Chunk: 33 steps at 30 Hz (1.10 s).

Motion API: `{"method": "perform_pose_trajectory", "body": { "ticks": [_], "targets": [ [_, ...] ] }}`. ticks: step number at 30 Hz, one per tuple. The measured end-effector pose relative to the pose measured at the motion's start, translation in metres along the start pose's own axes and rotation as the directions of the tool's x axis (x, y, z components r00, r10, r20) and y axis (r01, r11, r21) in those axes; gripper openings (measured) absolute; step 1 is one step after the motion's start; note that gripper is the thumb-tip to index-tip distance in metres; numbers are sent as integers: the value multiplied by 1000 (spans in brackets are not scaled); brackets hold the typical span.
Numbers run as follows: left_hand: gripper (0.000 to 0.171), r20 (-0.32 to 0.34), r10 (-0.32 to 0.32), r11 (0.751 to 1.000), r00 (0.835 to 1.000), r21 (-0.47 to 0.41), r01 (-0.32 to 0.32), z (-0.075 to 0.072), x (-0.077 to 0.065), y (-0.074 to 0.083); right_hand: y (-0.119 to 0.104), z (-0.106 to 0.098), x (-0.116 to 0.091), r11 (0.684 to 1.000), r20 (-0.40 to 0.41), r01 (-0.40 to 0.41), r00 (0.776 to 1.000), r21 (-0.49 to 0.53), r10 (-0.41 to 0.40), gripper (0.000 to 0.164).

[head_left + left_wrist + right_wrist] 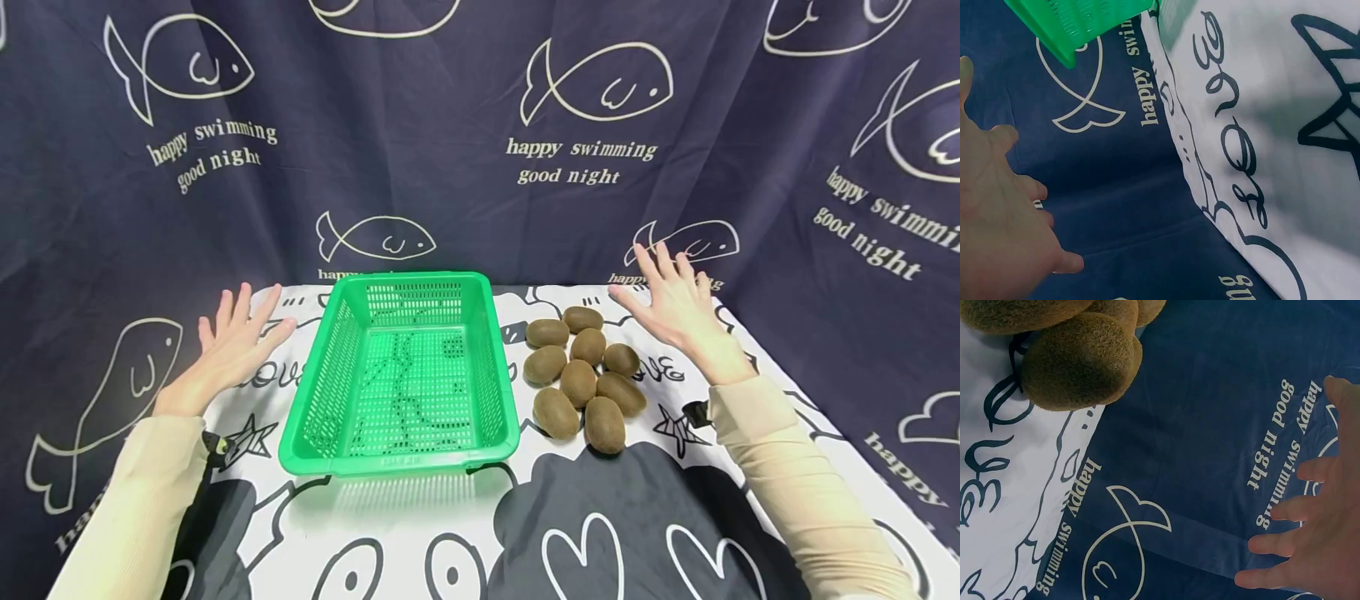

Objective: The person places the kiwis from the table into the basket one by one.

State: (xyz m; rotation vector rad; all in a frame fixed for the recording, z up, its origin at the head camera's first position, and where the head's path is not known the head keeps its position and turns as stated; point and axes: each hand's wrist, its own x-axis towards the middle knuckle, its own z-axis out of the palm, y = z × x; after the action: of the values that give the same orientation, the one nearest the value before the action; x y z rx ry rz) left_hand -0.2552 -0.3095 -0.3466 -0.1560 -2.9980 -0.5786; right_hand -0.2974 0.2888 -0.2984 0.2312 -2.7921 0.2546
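Both hands spread and holding nothing, loose kiwifruit [578,383] lying between them

From where I stand, the left hand [232,354] has its fingers extended and fanned apart, with nothing in it. The right hand [671,304] is just as widely spread and has hold of nothing either. Both look raised over the cloth-covered desk [393,529], though how high I can't tell.

To the left hand's right, beyond its thumb, the green plastic basket [405,462] stands upright, a printed pattern showing through its mesh floor. The nine kiwifruit lie clustered to the right hand's left, roughly level with its wrist, several of them touching and all outside the basket.

What would worry me is the fruit's rounded shape: a careless knock from the right hand could set one rolling, and its touching neighbours might follow, perhaps toward the far edge by the navy curtain [450,125]. The basket looks light, too, so if the left sleeve [123,508] swung in low and caught it, it could slide or tip.
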Motion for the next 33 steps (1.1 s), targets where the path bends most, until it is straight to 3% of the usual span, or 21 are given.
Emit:
{"method": "perform_pose_trajectory", "body": {
  "ticks": [14, 19, 22, 25, 27, 31, 33],
  "targets": [
    [72, 32, 70, 996, 997, -54, -68, 2, 8, 14, -4, 3, -1, 1000, 7, 12, 1000, -23, -12, 85],
    [68, 51, 138, 984, 989, -118, -131, 4, 11, 22, -7, 5, -2, 1000, 21, 14, 1000, 4, -14, 85],
    [67, 96, 131, 976, 987, -188, -111, 9, 13, 27, -9, 6, -2, 1000, 31, 22, 999, -4, -22, 86],
    [70, 171, 84, 955, 982, -296, -30, 15, 15, 31, -12, 8, -2, 999, 37, 35, 999, -22, -34, 85],
    [75, 219, 43, 925, 975, -376, 43, 19, 16, 35, -14, 9, -2, 999, 38, 45, 998, -29, -44, 85],
    [84, 234, -6, 853, 972, -506, 127, 29, 18, 42, -19, 13, -2, 998, 41, 57, 998, -26, -56, 83],
    [82, 221, -16, 833, 975, -536, 135, 33, 19, 46, -21, 16, -2, 997, 38, 71, 997, -24, -70, 83]
  ]
}}
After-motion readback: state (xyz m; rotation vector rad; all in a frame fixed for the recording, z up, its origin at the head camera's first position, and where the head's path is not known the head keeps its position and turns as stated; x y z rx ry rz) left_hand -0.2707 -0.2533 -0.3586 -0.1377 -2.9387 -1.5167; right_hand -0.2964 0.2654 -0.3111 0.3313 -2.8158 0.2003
